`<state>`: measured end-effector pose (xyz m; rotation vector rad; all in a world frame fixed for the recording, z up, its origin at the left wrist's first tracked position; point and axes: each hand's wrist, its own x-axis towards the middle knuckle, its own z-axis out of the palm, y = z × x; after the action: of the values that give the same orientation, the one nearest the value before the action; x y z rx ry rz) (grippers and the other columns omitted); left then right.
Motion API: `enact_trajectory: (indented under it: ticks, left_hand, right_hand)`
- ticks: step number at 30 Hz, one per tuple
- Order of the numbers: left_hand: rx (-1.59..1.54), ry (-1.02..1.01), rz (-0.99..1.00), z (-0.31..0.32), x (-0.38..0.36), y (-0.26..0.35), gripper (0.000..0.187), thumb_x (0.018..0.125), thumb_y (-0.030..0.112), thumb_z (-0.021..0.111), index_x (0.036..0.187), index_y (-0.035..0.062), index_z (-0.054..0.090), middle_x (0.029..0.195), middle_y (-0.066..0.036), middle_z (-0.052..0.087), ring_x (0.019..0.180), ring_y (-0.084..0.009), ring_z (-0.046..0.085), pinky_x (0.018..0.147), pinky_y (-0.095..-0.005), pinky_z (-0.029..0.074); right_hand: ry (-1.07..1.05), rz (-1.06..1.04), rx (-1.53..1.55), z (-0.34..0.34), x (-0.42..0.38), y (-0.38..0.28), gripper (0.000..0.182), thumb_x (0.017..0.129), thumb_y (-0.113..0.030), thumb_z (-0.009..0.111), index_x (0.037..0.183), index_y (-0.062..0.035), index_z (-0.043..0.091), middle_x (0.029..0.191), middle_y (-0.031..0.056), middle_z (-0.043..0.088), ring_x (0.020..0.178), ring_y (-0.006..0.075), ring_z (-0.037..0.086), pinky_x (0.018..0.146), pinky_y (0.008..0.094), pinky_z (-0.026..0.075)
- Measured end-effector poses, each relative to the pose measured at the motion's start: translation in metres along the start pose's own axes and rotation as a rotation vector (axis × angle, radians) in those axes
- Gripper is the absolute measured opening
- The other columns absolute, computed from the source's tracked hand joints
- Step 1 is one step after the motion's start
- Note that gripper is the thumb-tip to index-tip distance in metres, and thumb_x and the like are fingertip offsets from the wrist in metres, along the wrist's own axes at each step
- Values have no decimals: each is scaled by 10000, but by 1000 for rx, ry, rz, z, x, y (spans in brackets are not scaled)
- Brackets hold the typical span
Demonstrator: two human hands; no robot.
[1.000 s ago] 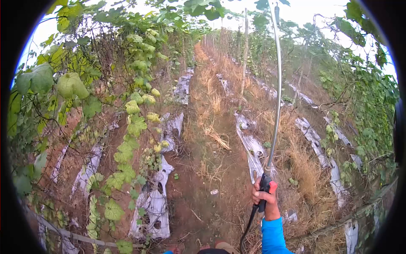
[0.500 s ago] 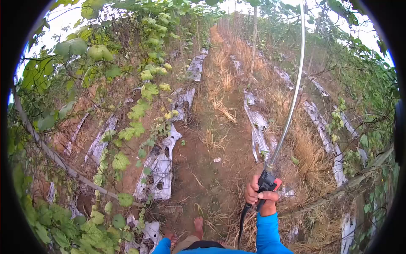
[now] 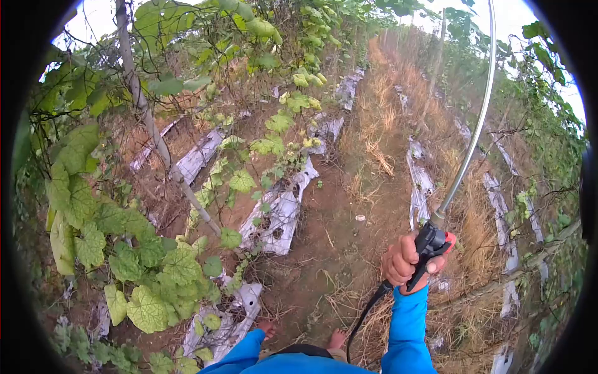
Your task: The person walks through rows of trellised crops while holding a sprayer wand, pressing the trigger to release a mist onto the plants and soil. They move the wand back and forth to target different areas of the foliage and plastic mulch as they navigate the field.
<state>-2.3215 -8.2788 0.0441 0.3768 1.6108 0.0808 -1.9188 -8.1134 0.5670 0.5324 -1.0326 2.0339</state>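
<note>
My right hand [image 3: 403, 262] is closed around the black handle of a sprayer wand [image 3: 430, 244] with a red trigger. Its long metal lance [image 3: 472, 134] rises up and to the right, out of the top of the view. A black hose [image 3: 363, 313] hangs from the handle down toward my body. My right arm wears a blue sleeve [image 3: 408, 330]. Only the blue left sleeve [image 3: 240, 353] shows at the bottom edge; my left hand is out of view. My bare feet [image 3: 336, 340] stand on the dirt path.
A dirt path [image 3: 349, 218] with dry grass runs ahead between rows covered in torn silver plastic mulch [image 3: 280, 212]. Leafy vines [image 3: 143, 262] climb a slanted wooden pole [image 3: 156, 124] on the left. More vines line the right side [image 3: 548, 143].
The view has swung left and downward, bringing the left vines and pole closer. My right hand with the wand has risen and shifted right, and the lance leans further right.
</note>
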Motion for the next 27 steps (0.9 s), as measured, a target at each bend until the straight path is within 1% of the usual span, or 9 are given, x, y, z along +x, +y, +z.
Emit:
enact_trajectory:
  ticks: [2,3,9,12,15,19,22,24,27]
  left_hand:
    - [-42,-44,75,-27,-4,-29,299,891,373,488,956,122,636,753,-12,623,569,-159,553,464,-331,416]
    - [-52,-58,70,-44,7,-52,259,818,384,572,926,152,606,761,-18,627,564,-158,573,488,-343,441]
    - [-225,-128,-222,-139,-8,-164,243,845,299,526,995,119,587,792,-46,643,605,-189,592,522,-346,466]
    - [-252,-110,-215,-145,-17,-196,242,845,299,523,995,119,586,792,-48,643,607,-192,594,525,-351,469]
    - [-279,-98,-142,-134,-22,-213,242,846,298,521,996,119,585,792,-49,644,609,-196,597,529,-356,471]
    - [-310,-73,-13,-97,-32,-233,242,847,297,517,997,119,585,792,-52,646,611,-200,600,533,-362,474]
    - [-215,-38,-27,-59,-46,-245,242,851,308,509,986,121,583,799,-53,650,627,-209,612,562,-386,482]
    - [-276,-102,57,-48,-25,-277,229,853,315,512,968,128,579,811,-53,648,633,-211,615,572,-415,485]
    - [-82,-67,17,-23,-43,-307,214,856,322,518,952,140,576,816,-55,652,638,-224,618,569,-430,486]
  right_hand:
    - [-9,20,22,4,11,20,335,658,-191,677,758,-58,387,542,32,379,387,127,342,340,298,286]
    - [-20,17,11,11,18,28,335,658,-191,677,758,-58,387,542,32,379,387,127,342,340,298,286]
    - [-33,73,-138,57,89,12,292,774,-244,610,856,-81,381,637,41,396,447,136,371,397,315,362]
    - [111,3,-180,93,117,-2,266,775,-241,588,849,-71,398,645,47,407,484,149,413,428,330,392]
    - [42,14,-88,110,105,9,239,798,-239,568,846,-75,402,646,44,409,475,154,417,428,339,404]
    - [366,-19,-212,126,16,83,237,747,-179,596,843,-73,407,634,43,405,478,149,418,428,324,399]
    - [554,-31,-240,133,-75,153,244,712,-111,607,851,-76,410,635,47,402,486,140,411,445,307,392]
    - [598,6,-237,148,-135,199,261,699,-93,615,861,-80,411,652,38,413,512,128,414,475,286,387]
    - [586,45,-178,203,-204,249,294,688,-102,642,877,-83,417,684,16,435,556,101,417,505,251,372]
